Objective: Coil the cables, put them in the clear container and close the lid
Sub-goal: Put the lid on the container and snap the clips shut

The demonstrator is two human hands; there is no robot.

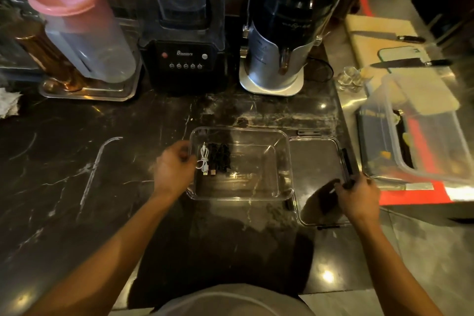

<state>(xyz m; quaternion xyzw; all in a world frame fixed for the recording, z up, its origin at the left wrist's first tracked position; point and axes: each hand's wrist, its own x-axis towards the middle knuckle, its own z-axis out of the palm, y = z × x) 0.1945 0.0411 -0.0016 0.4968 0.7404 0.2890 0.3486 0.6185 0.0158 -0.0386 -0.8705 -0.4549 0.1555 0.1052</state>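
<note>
Nearest the camera, a pale garment [236, 300] is seen at the bottom edge, and two bare forearms are stretched forward over the dark marbled counter [64, 174]. The left hand [174, 167] is laid against the left wall of the clear container [284, 161], its fingers curled at the rim; whether the rim is actually pinched cannot be told. The right hand [359, 196] is closed on the near right edge of the clear lid [318, 161], around a dark latch there. The lid is lying flat on the counter, just beside the container on its right, so the container is left uncovered.

Inside the container, at its left end, three coiled cables are laid side by side: a white cable [204, 159] nearest the left wall, then two black cables [219, 158] touching one another. The remainder of the container floor is bare.

To the right, a second clear bin [410, 141] is set on a steel surface edged in red. Farther back, two knives [410, 62] are laid on cutting boards. Along the rear of the counter, a pink-lidded pitcher [77, 25] is stood on a metal tray, a black blender [183, 56] is placed at the middle, and a silver and black grinder [279, 33] is placed to its right.
</note>
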